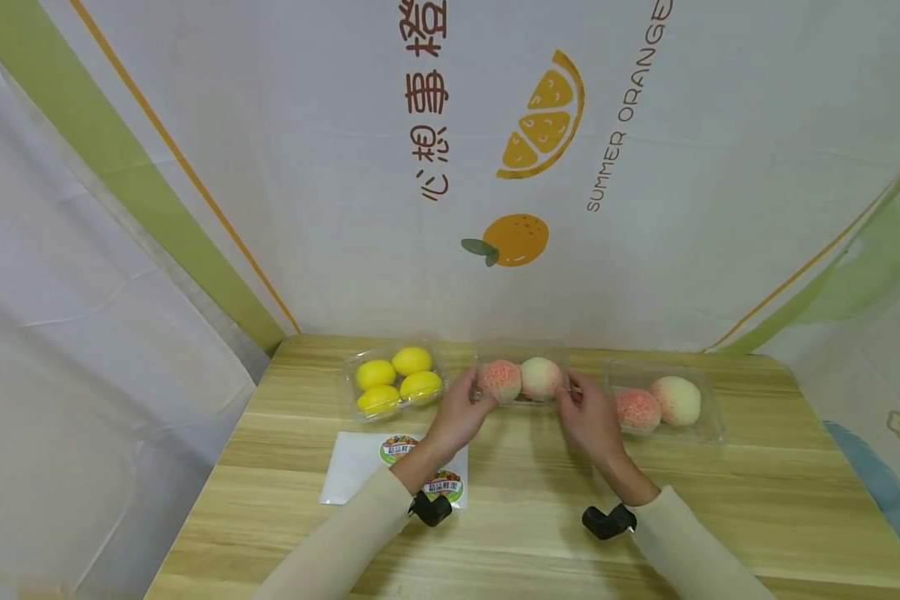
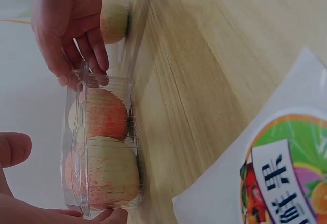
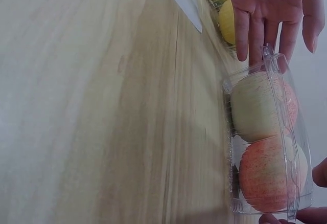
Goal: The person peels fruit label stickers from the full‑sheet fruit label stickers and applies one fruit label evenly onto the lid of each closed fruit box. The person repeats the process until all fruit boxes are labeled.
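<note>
A clear plastic clamshell box (image 1: 522, 401) with peaches inside stands closed near the table's back edge. My left hand (image 1: 461, 417) touches its left end with extended fingers; in the right wrist view that thumb is held apart from the box. At the other end, the fingers of my right hand (image 1: 591, 418) touch the box wall. Pink and pale peaches (image 3: 271, 173) show through the plastic.
Left of the hands is a clear box of yellow lemons (image 1: 378, 375). On the right sits another clear box with peaches (image 1: 677, 400). A white sheet with round fruit stickers (image 1: 352, 467) lies partly under the left forearm. A printed cloth (image 1: 330, 208) hangs behind the table.
</note>
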`<state>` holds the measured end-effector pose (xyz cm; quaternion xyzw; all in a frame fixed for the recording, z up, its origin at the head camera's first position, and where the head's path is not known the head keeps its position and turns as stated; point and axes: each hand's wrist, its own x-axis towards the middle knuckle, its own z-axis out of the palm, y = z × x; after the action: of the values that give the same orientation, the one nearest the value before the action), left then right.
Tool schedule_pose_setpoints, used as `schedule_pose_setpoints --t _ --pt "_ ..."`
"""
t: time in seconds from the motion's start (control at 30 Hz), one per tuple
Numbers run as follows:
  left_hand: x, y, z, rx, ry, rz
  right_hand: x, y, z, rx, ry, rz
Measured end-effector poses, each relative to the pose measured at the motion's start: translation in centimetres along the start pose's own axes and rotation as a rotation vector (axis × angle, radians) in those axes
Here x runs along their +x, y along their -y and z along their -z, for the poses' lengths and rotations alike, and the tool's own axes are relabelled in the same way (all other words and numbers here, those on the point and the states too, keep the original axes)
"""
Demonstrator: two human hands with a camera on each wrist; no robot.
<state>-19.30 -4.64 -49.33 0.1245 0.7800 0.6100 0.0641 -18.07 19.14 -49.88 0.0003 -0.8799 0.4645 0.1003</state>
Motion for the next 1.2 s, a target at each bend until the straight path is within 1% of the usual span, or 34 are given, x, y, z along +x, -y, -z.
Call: schedule_pose_setpoints --t 0.03,0.13,0.33,0.47,0.57,0.73,0.9,1.07,1.2 --pt "-0.2 -0.3 0.0 -0.012 0.000 0.019 0.0 0.0 0.0 -0.001 -0.002 0.005" --pt "-0.3 -0.3 -0.1 -0.012 -0.004 0.066 -0.1 -0.1 0.0 0.001 -0.002 0.014" --pt "-0.6 -0.4 -0.4 -0.004 -0.011 0.090 -0.6 -0.2 0.3 0.017 0.002 0.013" --pt "-0.8 -0.4 -0.4 -0.010 -0.008 0.099 -1.0 -0.3 0.4 -0.004 -0.005 0.009" --pt "-1.1 -0.4 -0.4 -0.026 -0.003 0.088 -1.3 -0.3 0.3 -0.012 -0.011 0.004" --pt "-1.5 -0.3 -0.4 -0.040 0.008 0.066 -1.5 -0.5 0.3 0.009 -0.008 -0.005" --pt "-1.9 -0.3 -0.4 -0.055 0.026 0.067 -1.9 -0.7 0.5 0.017 -0.009 0.015" --pt "-2.2 -0.3 -0.4 -0.072 0.044 0.050 -2.4 -0.9 0.7 0.015 -0.010 0.029" --pt "-2.6 -0.4 -0.4 -0.088 0.057 0.056 -2.7 -1.0 0.7 0.014 -0.008 0.043"
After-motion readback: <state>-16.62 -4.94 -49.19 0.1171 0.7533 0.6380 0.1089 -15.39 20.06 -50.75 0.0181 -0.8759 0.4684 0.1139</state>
